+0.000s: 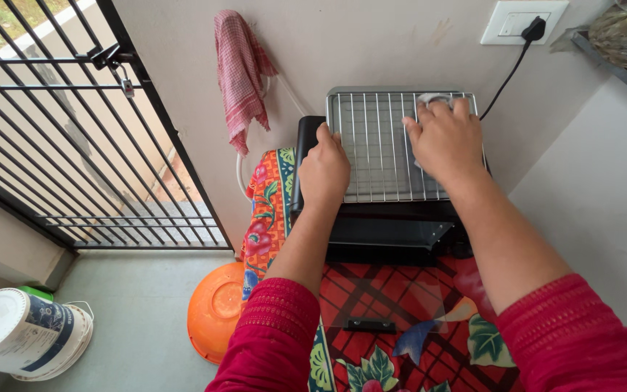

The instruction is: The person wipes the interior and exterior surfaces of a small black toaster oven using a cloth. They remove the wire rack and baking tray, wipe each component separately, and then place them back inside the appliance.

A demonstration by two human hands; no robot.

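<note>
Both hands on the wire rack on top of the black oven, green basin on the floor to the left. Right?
Not quite: the basin on the floor is orange, not green, as the head view shows. The rest holds: the left hand and right hand both rest on the wire rack on top of the black oven.

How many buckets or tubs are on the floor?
2: a white bucket lying at bottom left, and an orange tub beside the cloth-covered table. Others may be hidden under the table.
</note>
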